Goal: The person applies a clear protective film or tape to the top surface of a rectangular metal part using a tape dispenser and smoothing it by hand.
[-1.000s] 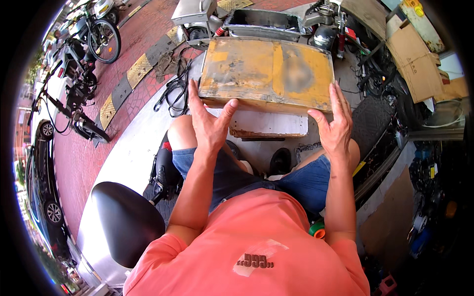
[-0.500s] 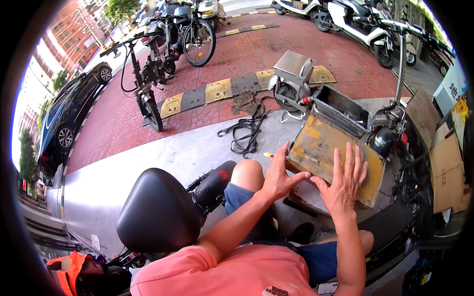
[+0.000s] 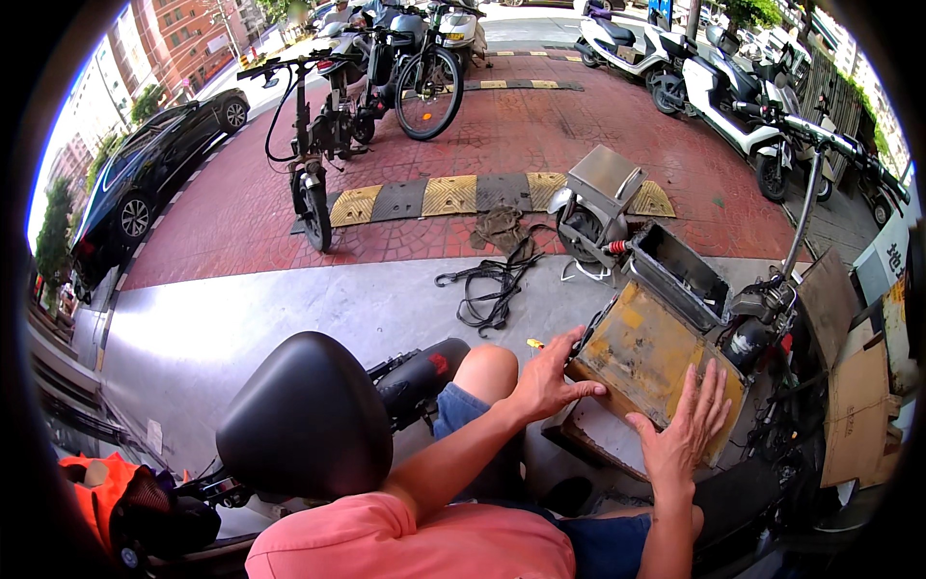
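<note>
A worn yellow box-like block, stained dark on top, lies tilted in front of me on a scooter frame. My left hand is at its left end, fingers stretched along the edge and thumb pointing right; whether it presses on the block I cannot tell. Over the block's near right part, my right hand is spread open with its thumb out. Neither hand holds anything that shows. Below the block is a pale open tray-like compartment. Behind it sits an open black bin with small dark items inside.
A scooter wheel with a grey metal box stands beyond the bin. Black straps and a brown rag lie on the ground. A black scooter seat is close on my left. Cardboard leans at right. A speed bump crosses the paving.
My hands have moved apart; their thumbs were close together over the block. The left hand has shifted to the block's left end. The whole view has tilted a little.
</note>
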A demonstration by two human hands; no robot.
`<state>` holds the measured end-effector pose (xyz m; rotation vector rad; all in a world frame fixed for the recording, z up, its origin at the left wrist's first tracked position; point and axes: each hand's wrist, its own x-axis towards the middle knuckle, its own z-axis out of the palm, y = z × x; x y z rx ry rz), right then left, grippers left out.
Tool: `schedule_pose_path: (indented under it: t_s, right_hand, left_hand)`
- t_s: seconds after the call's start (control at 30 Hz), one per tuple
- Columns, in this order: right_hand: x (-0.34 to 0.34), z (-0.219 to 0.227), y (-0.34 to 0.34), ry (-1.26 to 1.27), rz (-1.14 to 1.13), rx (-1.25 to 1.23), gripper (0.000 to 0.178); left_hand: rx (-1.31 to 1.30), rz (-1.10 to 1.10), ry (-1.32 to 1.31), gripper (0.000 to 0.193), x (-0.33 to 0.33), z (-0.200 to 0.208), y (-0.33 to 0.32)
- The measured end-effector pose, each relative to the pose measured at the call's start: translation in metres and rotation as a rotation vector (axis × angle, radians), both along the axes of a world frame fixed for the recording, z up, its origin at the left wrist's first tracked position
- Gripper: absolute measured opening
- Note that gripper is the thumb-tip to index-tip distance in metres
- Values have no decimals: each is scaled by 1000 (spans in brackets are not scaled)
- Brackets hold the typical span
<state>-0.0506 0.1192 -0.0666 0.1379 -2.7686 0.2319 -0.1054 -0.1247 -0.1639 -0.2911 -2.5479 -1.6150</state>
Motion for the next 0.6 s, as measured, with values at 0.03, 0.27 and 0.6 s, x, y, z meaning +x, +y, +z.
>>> schedule_pose_path:
  t_s: [0.03, 0.27, 0.6]
  right_hand:
    - [3, -1, 2, 13, -3, 3, 119]
    - [25, -2, 36, -3, -57, -8, 118]
    - [63, -29, 98, 222, -110, -266, 101]
  left_hand:
    - [5, -1, -13, 111, 0, 1, -1]
    - [36, -28, -7, 98, -1, 8, -4]
    - [14, 68, 189, 91, -2, 9, 10]
